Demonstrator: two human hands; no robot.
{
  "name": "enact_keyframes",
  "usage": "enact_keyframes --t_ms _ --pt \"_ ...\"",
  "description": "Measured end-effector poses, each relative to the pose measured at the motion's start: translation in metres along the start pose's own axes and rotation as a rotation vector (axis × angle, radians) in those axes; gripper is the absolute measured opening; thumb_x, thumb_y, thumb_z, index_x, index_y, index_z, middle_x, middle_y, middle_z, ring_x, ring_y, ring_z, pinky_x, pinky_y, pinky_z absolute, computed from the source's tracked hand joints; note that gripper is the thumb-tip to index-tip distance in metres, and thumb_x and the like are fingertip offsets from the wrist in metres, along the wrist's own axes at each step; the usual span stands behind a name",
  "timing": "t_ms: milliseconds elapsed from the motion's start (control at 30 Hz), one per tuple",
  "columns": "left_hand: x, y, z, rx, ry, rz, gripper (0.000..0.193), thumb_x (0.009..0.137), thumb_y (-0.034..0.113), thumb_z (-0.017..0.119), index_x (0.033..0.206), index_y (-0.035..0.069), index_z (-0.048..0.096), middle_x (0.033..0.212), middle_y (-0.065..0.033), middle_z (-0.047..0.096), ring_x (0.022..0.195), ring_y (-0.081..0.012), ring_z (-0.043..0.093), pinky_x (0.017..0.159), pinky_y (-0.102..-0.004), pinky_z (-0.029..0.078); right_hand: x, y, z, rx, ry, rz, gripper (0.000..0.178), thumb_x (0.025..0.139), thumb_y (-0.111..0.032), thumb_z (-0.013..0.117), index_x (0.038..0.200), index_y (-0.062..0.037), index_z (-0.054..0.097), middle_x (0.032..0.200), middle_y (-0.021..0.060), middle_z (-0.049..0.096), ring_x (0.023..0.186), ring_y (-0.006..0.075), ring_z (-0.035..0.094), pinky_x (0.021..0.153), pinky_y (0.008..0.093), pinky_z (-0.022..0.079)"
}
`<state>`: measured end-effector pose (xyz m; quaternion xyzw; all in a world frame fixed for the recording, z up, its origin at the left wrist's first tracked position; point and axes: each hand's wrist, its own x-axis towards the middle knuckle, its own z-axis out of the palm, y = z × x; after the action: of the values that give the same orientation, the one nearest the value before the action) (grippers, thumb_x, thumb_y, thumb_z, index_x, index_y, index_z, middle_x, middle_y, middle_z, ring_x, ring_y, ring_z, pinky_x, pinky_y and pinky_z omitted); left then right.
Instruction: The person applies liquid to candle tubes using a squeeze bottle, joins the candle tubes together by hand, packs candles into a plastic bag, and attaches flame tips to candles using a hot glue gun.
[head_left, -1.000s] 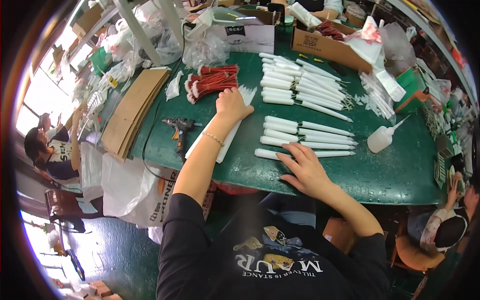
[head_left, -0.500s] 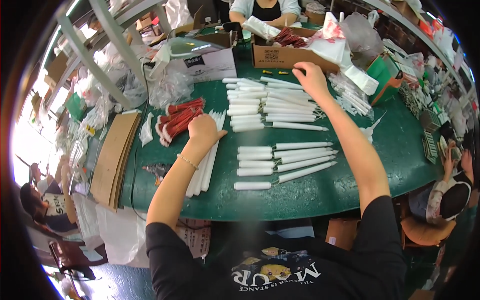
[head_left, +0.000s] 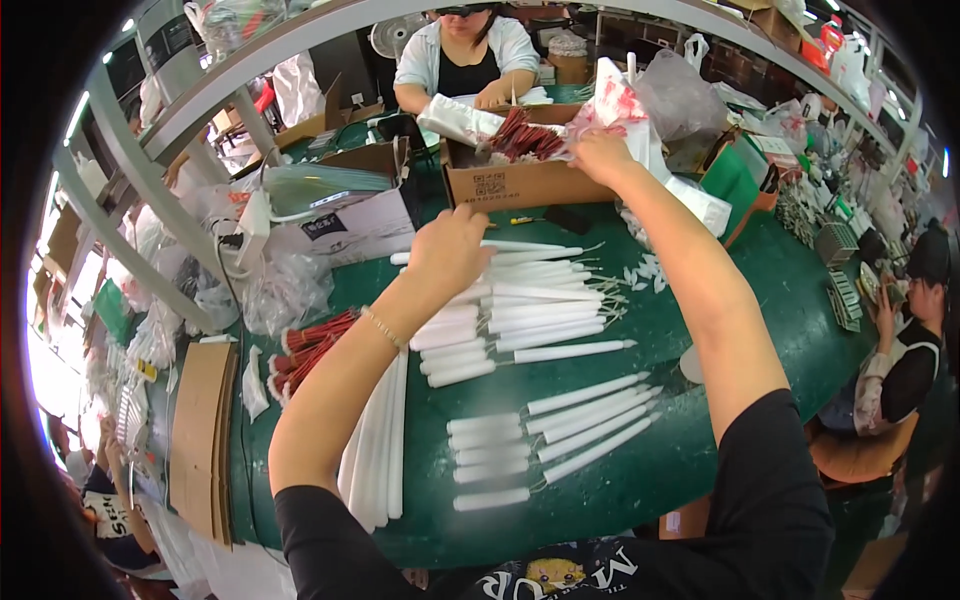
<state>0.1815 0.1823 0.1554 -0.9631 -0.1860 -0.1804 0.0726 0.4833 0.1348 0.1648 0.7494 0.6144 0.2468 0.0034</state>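
My left hand [head_left: 452, 247] hovers over the far left end of a bundle of white candle-shaped sticks [head_left: 545, 310]. Its fingers are loosely bent and apart from the thumb, with nothing seen between them; the fingertips are close to the front of a cardboard box [head_left: 560, 189]. At the box's right side, my right hand [head_left: 603, 156] has its fingers closed on a clear plastic bag with red marks [head_left: 612, 105]. Red wire bundles [head_left: 522, 136] lie inside the box. Nearer me lies a smaller group of jointed white sticks [head_left: 590, 432].
Long white tubes [head_left: 372, 450] and red wire bundles [head_left: 300, 362] lie beside my left forearm. Flat cardboard sheets [head_left: 203, 440] are at left. A white-sided box [head_left: 365, 225] stands far left. Small white pieces [head_left: 645, 272] lie near my right forearm. A person [head_left: 470, 60] sits opposite.
Both my hands have moved away from me: the left from the red wire bundles to near the box's front, the right from the table to the plastic bag at the box. The view has tilted up.
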Motion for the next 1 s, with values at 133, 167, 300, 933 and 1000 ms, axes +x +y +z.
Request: enact_keyframes --t_ms 133,167,300,933,1000 --pt "0.060 -0.008 0.026 -0.116 0.127 0.048 0.032 0.078 0.026 0.064 0.101 0.005 0.057 0.103 -0.0124 0.055 0.099 -0.0299 0.055 0.081 -0.0391 0.048 0.022 -0.001 -0.013 -0.009 -0.148 -0.008 0.017 0.077 -0.014 0.058 0.085 -0.0041 0.068 0.095 0.0138 0.066 0.090 0.0298 0.063 0.075 0.0421 0.050" --pt "0.073 -0.008 0.037 -0.148 0.190 0.071 0.033 0.079 0.025 0.064 0.103 0.005 0.057 0.105 -0.0123 0.054 0.101 -0.0302 0.053 0.084 -0.0390 0.047 0.023 0.002 -0.011 -0.061 -0.051 -0.058 0.013 0.073 -0.011 0.058 0.079 -0.0040 0.067 0.085 0.0145 0.066 0.082 0.0306 0.064 0.070 0.0418 0.051" --pt "0.109 -0.003 0.058 -0.233 0.228 0.066 0.033 0.078 0.023 0.064 0.106 0.005 0.057 0.108 -0.0115 0.055 0.104 -0.0306 0.052 0.087 -0.0392 0.046 0.027 0.009 -0.007 -0.124 0.068 -0.101 0.010 0.068 -0.008 0.059 0.074 -0.0028 0.066 0.075 0.0161 0.065 0.075 0.0319 0.064 0.066 0.0411 0.051" --pt "0.161 0.016 0.091 -0.597 0.504 -0.089 0.021 0.078 0.012 0.060 0.097 0.004 0.062 0.094 -0.0156 0.062 0.091 -0.0322 0.059 0.081 -0.0394 0.047 0.053 0.047 -0.033 0.532 -0.275 0.066 0.023 0.066 -0.023 0.072 0.073 -0.0013 0.068 0.072 0.0126 0.066 0.068 0.0241 0.063 0.064 0.0346 0.049" --pt "0.161 0.017 0.090 -0.602 0.506 -0.077 0.020 0.078 0.010 0.058 0.097 0.003 0.062 0.094 -0.0161 0.062 0.090 -0.0322 0.059 0.081 -0.0393 0.047 0.054 0.043 -0.034 0.515 -0.280 0.076 0.021 0.068 -0.021 0.070 0.074 -0.0003 0.068 0.075 0.0139 0.067 0.070 0.0258 0.064 0.065 0.0355 0.050"
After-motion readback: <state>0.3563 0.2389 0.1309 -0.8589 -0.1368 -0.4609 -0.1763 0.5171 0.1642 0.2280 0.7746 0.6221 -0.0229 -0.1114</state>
